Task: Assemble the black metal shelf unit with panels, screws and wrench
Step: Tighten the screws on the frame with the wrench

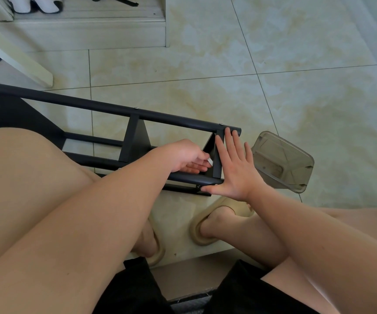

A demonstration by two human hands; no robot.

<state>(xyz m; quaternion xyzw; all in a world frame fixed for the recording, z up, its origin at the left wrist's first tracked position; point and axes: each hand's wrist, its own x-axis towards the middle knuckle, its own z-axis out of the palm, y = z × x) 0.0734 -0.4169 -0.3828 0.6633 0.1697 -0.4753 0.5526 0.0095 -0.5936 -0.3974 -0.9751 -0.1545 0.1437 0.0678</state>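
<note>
Your bare knees frame the view. Left hand (187, 157) reaches inside the black metal shelf unit (92, 105), which lies on the tiled floor (205, 64), and pinches a small pale piece (209, 161). Right hand (235, 168), fingers straight, presses flat against the end panel (217, 165). 1 clear plastic container (282, 162) sits just beside.

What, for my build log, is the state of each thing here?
shelf: on its side on the floor, panels fitted between the rails.
left hand: inside the frame, pinching a white piece.
right hand: flat against the shelf's end.
container: tilted on the floor, right of the shelf.
slippers: on the feet.
</note>
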